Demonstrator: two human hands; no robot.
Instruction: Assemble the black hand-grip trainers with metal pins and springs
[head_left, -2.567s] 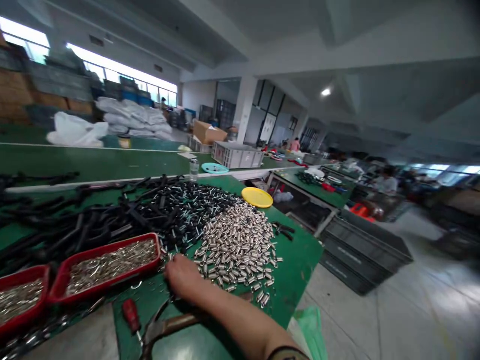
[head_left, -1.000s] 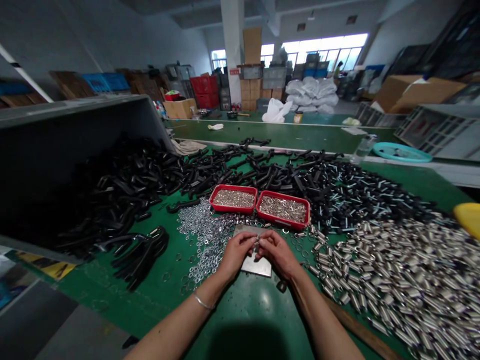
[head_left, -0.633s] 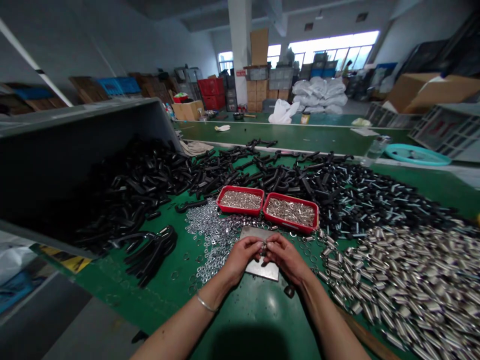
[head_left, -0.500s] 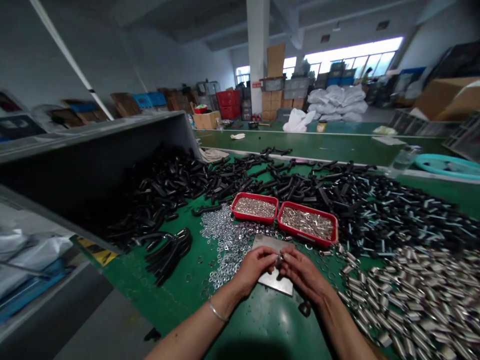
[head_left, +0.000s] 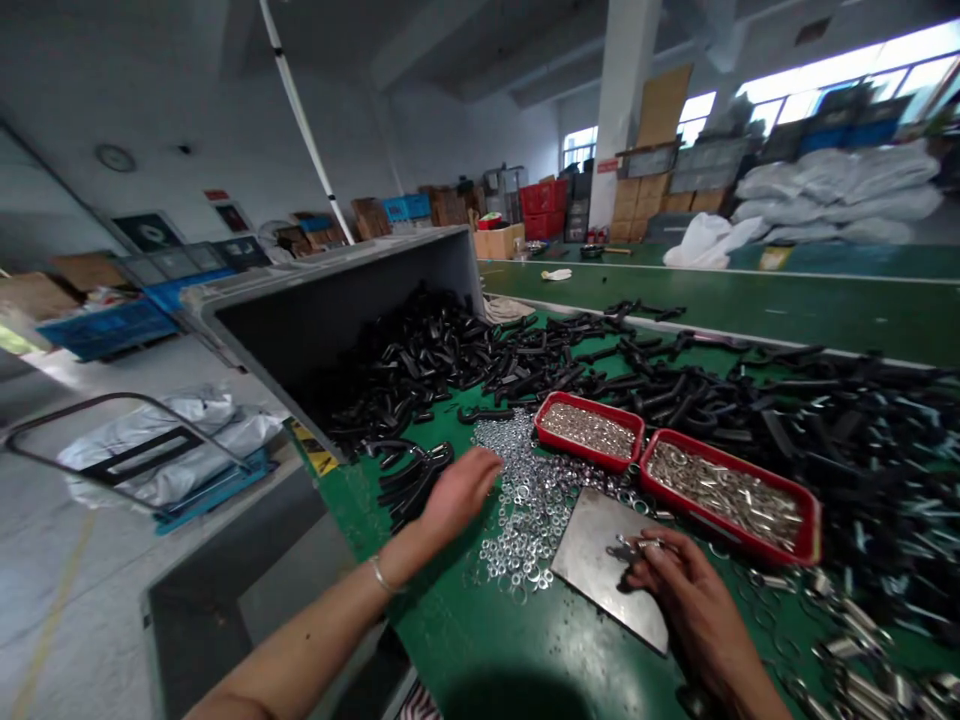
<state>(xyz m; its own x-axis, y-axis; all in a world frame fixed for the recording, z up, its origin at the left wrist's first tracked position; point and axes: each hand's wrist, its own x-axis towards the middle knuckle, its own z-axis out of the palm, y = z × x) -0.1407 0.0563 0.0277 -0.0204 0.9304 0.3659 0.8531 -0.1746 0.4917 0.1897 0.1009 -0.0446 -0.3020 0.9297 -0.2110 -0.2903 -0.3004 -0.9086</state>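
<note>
My left hand is apart from my right, over the left edge of a scatter of silver rings and nuts, close to a bunch of black handle-like parts. Its fingers are mostly turned away and blurred, so I cannot tell their grip. Above a flat metal plate, my right hand has thumb and fingers pinched on a small silver metal piece. The ends of that piece show at the fingertips; its exact kind is unclear.
Two red trays stand beyond the plate: one of tiny metal parts, one of small pins. Black parts spill from a tipped grey bin. Metal sleeves lie at right. A cart stands on the floor at left.
My hands were together over the plate; my left hand has moved away to the left, while my right stays over the plate with the small piece. The view has turned left.
</note>
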